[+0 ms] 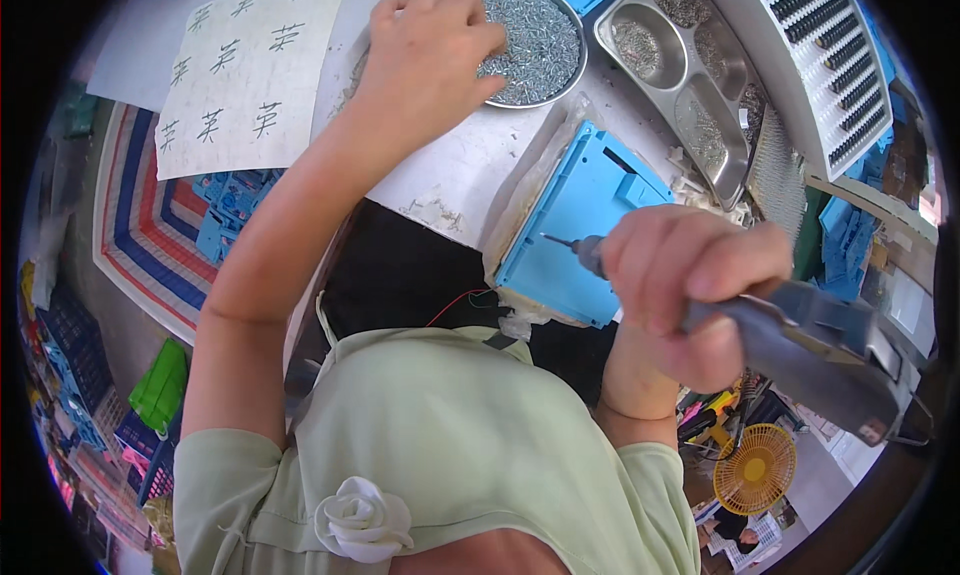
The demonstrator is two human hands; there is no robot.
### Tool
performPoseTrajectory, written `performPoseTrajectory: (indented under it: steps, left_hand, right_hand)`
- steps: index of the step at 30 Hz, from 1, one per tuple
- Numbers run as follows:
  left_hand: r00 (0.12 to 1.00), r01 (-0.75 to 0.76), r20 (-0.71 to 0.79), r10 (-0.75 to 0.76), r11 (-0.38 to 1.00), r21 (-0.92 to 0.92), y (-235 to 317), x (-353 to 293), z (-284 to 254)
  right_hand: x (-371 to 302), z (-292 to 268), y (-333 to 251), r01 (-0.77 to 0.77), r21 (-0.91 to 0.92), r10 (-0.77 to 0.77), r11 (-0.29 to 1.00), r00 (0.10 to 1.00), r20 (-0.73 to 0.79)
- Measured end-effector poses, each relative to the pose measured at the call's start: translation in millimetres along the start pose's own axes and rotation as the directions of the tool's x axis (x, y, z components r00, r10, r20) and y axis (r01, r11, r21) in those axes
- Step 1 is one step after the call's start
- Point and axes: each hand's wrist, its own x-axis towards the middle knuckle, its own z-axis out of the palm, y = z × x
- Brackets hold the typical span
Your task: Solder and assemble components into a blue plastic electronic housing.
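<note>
Beside the left edge of the table (420, 180), light-blue plastic parts (240, 195) sit within a striped sheet (125, 205) of red, white and blue, and a paper (240, 75) with handwritten characters overhangs them. Next along, the left hand (432, 60) lies over the left side of a round metal dish (548, 101) full of small silvery screws (540, 40); its fingers are bent and somewhat spread, and whether they pinch a screw cannot be told. Near the middle, a light-blue plastic panel (560, 225) lies at the table's near edge. Well apart from the left hand, the right hand (690, 275) is wrapped tightly around a grey powered screwdriver (820, 350), whose bit points left above the panel. Beyond, a compartmented metal tray (693, 65) holds more small metal pieces. Lower right is a yellow fan (757, 470); at the upper right, a white box (805, 95) carries rows of black parts (840, 40).
</note>
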Motion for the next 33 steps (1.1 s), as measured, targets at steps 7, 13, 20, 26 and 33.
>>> performPoseTrajectory:
  steps: [7,13,20,26,33]
  left_hand:
    - [0.998,0.064,0.011,-0.066,0.991,0.114,2.0,-3.4,14.4]
    - [0.988,0.022,0.144,-0.048,0.985,0.172,4.7,11.5,3.2]
    - [0.979,-0.079,0.178,0.098,0.991,-0.112,18.3,-4.7,-12.8]
    - [0.969,-0.097,0.158,0.192,0.878,-0.469,75.8,-48.0,-37.7]
    - [0.974,-0.04,0.168,0.15,0.85,-0.526,82.2,-55.8,-40.0]
  right_hand:
    - [-11.1,7.5,19.1,-0.04,-0.164,0.044,0.986,0.999,0.02]
    - [-11.8,12.9,28.4,-0.024,-0.366,0.072,0.93,0.99,0.118]
    - [5.7,-8.2,-11.5,0.127,-0.208,-0.094,0.97,0.982,0.164]
    - [0.6,-8.0,-15.8,0.189,-0.112,-0.166,0.976,0.968,0.187]
    - [-5.0,-3.2,-9.6,0.143,-0.104,-0.122,0.984,0.975,0.185]
